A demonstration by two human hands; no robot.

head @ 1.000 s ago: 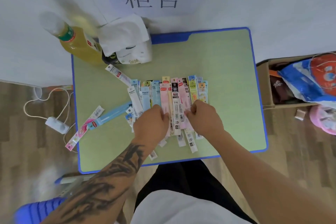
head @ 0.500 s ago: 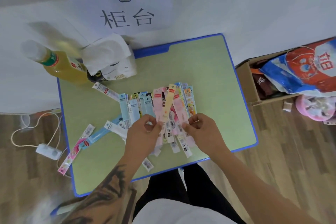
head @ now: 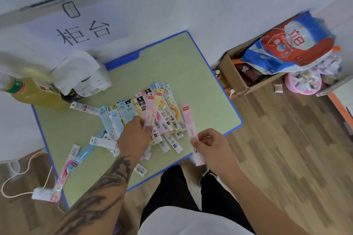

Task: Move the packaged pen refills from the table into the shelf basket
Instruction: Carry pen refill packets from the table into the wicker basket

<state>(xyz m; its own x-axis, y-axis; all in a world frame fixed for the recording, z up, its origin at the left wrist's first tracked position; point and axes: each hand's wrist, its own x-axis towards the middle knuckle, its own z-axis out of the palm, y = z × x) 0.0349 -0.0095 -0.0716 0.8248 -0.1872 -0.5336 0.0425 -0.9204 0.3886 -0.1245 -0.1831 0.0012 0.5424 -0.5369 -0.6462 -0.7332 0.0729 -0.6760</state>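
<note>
Several packaged pen refills (head: 166,114) lie fanned in a pile on the green table (head: 172,66). My left hand (head: 133,135) pinches a pink refill pack (head: 150,110) and holds it lifted over the pile. My right hand (head: 212,145) pinches a second pink refill pack (head: 189,124) by its lower part, held upright to the right of the pile above the table's front edge. More packs lie apart at the left, among them a blue pack (head: 86,154) and a pink flowered pack (head: 65,175). No shelf basket is in view.
A yellow drink bottle (head: 32,91) and a white bag (head: 82,72) stand at the table's back left. A cardboard box (head: 233,76) with a blue and red bag (head: 290,47) sits on the wooden floor at the right. A white cable and power strip (head: 38,194) lie at the left.
Both hands have lifted from the pile, each with a pink pack. My right hand has moved right and toward the table's front edge. The view has swung to the right.
</note>
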